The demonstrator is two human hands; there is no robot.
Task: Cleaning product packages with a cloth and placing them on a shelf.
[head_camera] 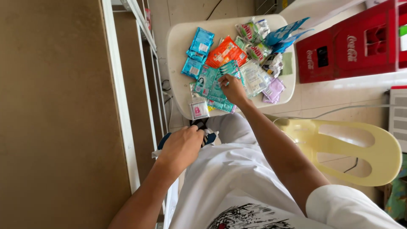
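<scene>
My right hand [232, 88] reaches onto a white plastic stool [178, 51] and pinches a strip of teal sachets [212, 85] lying among many small packets. My left hand [182, 146] is closed around a dark blue and white packet [207, 136] just above my lap, close to the stool's near edge. A small white and pink sachet [198, 109] lies on the stool between the two hands. Blue sachets [197, 51] and an orange packet [225, 52] sit farther back on the stool.
A brown panel with a white metal frame [123, 106] runs along the left. A pale yellow plastic chair [352, 148] stands at right, with red plastic crates [352, 42] behind it on the tiled floor. My white shirt fills the lower middle.
</scene>
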